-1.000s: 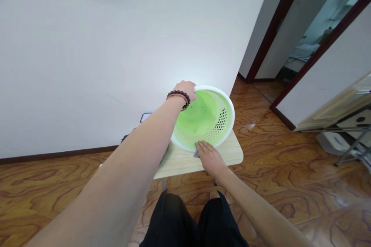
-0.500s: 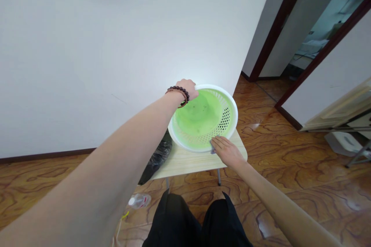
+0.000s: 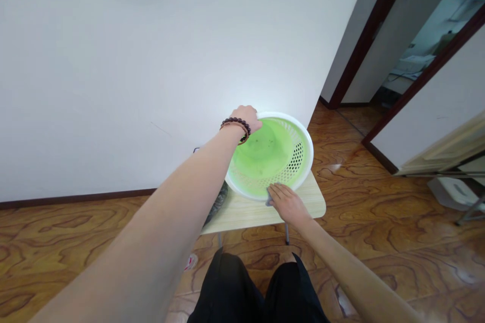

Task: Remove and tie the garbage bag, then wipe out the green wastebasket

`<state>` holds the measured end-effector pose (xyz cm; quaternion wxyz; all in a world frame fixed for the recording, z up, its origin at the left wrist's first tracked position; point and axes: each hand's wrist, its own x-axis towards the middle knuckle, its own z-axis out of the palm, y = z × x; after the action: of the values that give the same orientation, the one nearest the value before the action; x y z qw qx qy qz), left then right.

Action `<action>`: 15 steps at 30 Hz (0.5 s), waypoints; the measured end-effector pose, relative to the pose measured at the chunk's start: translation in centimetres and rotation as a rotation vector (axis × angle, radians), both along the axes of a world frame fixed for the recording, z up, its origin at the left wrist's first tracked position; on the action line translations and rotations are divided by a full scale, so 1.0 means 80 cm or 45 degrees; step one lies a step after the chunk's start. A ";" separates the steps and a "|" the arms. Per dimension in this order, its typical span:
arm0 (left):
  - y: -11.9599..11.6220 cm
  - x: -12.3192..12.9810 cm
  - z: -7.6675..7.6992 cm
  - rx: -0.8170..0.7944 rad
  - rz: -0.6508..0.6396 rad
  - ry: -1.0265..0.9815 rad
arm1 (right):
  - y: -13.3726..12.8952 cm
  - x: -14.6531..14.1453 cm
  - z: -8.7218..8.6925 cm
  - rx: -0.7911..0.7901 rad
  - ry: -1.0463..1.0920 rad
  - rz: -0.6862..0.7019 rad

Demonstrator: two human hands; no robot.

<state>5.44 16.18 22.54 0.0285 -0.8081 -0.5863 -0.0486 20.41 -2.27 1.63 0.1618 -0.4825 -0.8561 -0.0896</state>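
**Basket, Round, Under Cloth**

Round green plastic basket (image 3: 265, 154), white-rimmed, perforated: over the pale wood-grain surface (image 3: 246, 214). Left hand (image 3: 247, 116): fingers closed on the far left rim; best kept firm against turning. Right hand (image 3: 288, 205): fingers together, holding small grey cloth (image 3: 269, 202) at the near rim; advisable, even pressure, short strokes following the curve.

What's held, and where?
Left hand: the basket, by its far rim. Right hand: a grey cloth, pressed at the near rim.
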 end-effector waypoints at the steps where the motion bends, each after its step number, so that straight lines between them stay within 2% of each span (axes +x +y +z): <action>1: -0.001 0.001 0.000 -0.007 0.005 -0.019 | -0.002 -0.015 -0.004 -0.006 0.043 -0.034; 4: -0.003 0.002 -0.001 -0.017 -0.016 -0.059 | -0.007 -0.059 -0.012 -0.006 0.192 -0.152; 7: -0.004 0.001 0.001 -0.027 -0.011 -0.068 | -0.007 -0.071 -0.012 -0.018 0.256 -0.152; 9: -0.005 0.000 0.001 -0.031 0.011 -0.058 | -0.005 -0.055 -0.006 -0.040 0.201 -0.046; 12: -0.005 0.000 0.001 -0.041 0.025 -0.047 | -0.003 -0.006 0.003 -0.061 0.049 0.095; 15: -0.004 0.005 -0.001 -0.045 0.032 -0.067 | -0.003 0.030 0.007 -0.055 -0.022 0.074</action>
<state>5.87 15.87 22.47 -0.0007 -0.7994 -0.5978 -0.0593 22.81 -2.48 2.17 0.1463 -0.4602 -0.8728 -0.0705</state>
